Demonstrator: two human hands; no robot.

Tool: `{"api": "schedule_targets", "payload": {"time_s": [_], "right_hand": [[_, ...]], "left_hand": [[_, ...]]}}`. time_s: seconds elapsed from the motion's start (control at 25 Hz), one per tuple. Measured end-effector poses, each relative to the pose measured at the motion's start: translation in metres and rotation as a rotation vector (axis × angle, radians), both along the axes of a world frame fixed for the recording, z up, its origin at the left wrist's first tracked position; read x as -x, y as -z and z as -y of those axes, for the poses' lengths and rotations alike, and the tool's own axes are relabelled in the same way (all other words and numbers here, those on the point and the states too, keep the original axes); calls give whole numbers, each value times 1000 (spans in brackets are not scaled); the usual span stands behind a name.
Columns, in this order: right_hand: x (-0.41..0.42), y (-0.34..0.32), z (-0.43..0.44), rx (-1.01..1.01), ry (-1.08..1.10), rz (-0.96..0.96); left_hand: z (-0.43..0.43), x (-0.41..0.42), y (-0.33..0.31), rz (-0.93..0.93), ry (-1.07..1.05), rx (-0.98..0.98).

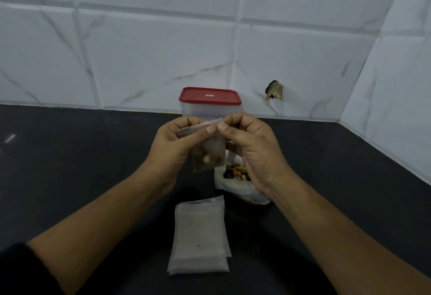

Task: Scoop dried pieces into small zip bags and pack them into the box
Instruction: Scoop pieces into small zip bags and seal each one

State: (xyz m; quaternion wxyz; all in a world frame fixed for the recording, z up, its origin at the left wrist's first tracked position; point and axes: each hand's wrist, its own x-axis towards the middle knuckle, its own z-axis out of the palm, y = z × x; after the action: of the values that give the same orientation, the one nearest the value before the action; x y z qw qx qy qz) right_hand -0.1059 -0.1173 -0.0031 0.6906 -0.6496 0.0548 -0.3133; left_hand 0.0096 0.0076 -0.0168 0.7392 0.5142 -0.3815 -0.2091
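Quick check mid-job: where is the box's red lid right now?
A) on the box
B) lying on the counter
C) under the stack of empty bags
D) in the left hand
A: the lid sits on the box at the back, while the left hand and right hand both pinch the top of the bag.

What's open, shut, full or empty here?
Clear plastic box with red lid: shut.
Small clear zip bag: partly filled.
Big clear plastic bag of dried pieces: open.
Stack of flat small zip bags: empty.
Left hand: pinches small bag's top.
Right hand: pinches small bag's top.
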Motion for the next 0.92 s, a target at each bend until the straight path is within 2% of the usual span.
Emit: {"api": "schedule_targets", "payload": {"time_s": [0.44, 0.64, 0.72, 0.8, 0.92], "right_hand": [[2, -8, 2, -81, 93, 25], [3, -5, 5, -132, 130, 26], [3, -5, 7, -138, 126, -25], [3, -3, 10, -12, 142, -129], [6, -2, 13, 522, 213, -229]], "left_hand": [[-2, -19, -1, -24, -114, 0], [-2, -12, 5, 60, 69, -128], [-2, -14, 6, 81, 51, -169], [-3, -23, 5, 82, -39, -151], [-8, -45, 5, 33, -199, -105]]}}
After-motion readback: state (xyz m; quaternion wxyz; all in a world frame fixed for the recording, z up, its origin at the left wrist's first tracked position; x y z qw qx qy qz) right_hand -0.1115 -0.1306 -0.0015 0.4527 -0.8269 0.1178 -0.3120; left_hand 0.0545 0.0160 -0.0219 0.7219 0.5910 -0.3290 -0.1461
